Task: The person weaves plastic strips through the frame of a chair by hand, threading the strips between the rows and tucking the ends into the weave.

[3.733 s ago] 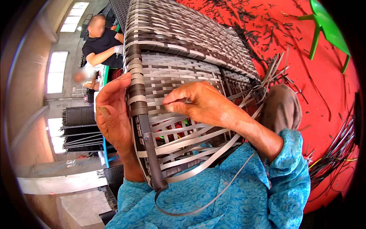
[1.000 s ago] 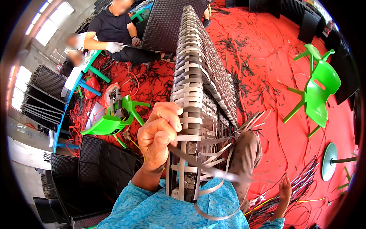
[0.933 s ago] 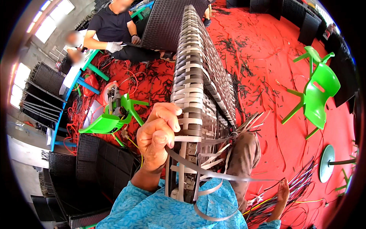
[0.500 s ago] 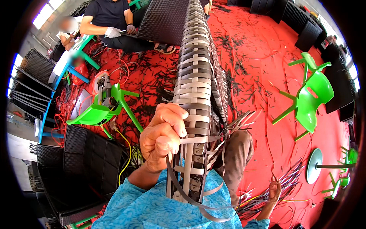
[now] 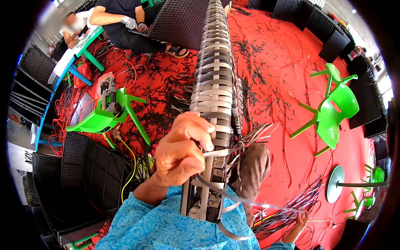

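A tall woven panel (image 5: 213,100) of grey and dark flat strips stands upright before me, its lower end against my lap. Its narrow edge is wrapped down to about my hand; below that the frame with small clips (image 5: 216,171) shows bare. My left hand (image 5: 181,152) is closed at the panel's left side, fingers curled on a flat grey weaving strip (image 5: 266,205) at the edge. That strip stretches to the lower right, where my right hand (image 5: 301,223) grips it far out over the floor. Part of the strip behind my left hand is hidden.
A bundle of loose strips (image 5: 302,200) lies on the red floor at right. Green chairs (image 5: 337,110) stand right, another (image 5: 104,118) with tools on it left. Black woven furniture (image 5: 83,183) sits at lower left. Another person with gloved hands (image 5: 130,23) works opposite.
The strip that hung in a loose loop now runs fairly straight out to my right hand. My right hand has closed on it and moved slightly lower. My left hand remains at the panel edge.
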A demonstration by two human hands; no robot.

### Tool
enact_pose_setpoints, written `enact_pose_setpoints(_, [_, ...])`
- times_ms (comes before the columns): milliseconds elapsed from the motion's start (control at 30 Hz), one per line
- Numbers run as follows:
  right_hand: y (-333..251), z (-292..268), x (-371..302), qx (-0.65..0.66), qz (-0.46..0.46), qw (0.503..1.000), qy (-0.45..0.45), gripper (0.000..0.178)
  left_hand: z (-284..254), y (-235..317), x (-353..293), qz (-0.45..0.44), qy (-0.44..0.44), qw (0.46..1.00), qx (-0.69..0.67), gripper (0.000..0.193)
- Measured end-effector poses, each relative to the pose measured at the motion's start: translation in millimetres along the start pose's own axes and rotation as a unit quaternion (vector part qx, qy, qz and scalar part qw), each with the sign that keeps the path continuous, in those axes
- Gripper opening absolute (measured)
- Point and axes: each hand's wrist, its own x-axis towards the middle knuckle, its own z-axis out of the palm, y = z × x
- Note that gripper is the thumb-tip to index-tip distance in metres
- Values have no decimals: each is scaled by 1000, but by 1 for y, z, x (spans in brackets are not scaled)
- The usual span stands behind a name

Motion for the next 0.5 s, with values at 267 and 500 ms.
enact_pose_setpoints(267, [-39, 11, -38, -185, -122, 974, 49, 29, -3, 0, 2, 15, -17, 999, 23, 32])
enact_pose_setpoints(500, [-56, -7, -19, -124, -69, 990, 23, 27, -5, 2, 2, 3, -25, 999, 39, 27])
